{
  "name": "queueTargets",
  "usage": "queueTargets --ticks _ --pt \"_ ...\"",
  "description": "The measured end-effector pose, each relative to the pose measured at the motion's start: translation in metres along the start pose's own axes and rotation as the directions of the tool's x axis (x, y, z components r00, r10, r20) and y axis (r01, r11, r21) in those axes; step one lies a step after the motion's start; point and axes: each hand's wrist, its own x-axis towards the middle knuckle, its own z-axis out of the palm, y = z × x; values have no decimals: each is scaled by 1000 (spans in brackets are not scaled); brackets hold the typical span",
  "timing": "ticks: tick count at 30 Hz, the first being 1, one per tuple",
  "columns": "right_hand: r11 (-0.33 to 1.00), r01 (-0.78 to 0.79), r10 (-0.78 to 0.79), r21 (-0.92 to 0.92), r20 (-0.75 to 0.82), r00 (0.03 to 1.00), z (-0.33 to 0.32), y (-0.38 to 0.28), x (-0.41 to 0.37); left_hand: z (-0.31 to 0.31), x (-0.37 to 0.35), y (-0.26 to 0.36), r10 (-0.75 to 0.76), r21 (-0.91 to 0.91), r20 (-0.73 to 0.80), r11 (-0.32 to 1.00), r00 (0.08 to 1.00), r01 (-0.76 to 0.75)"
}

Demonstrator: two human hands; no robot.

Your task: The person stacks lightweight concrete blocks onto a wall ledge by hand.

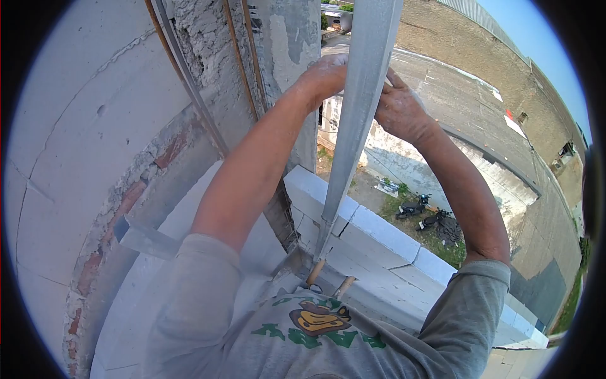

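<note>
A long grey metal profile (363,95) stands upright in front of me, tilting slightly to the right towards the top. Its lower end reaches down beside the white block wall (379,230). My left hand (327,74) grips the profile from the left, its fingertips hidden behind the metal. On the opposite side, my right hand (404,112) is closed at the profile's right edge, a little lower, with its fingers partly out of sight. Both arms are raised, and pale dust coats the hands.
To the left is a rough concrete column (208,44) with rusty rebar (237,50) along it. A short metal piece (145,239) juts out near my left sleeve. Two wooden sticks (315,271) show by my shirt. Beyond the low wall, motorcycles (413,206) stand far below.
</note>
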Motion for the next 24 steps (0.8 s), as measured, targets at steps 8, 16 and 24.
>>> queueTargets --ticks 8,16,24 --pt "973 101 -104 207 7 995 17 -17 -9 14 35 9 129 -139 161 984 978 -107" --pt "989 -118 100 88 190 977 35 -31 -67 -23 -10 5 258 -36 -192 962 947 -269" --pt "855 -517 497 50 211 842 14 -75 -106 -67 -156 -40 -92 -329 -448 942 889 -68"
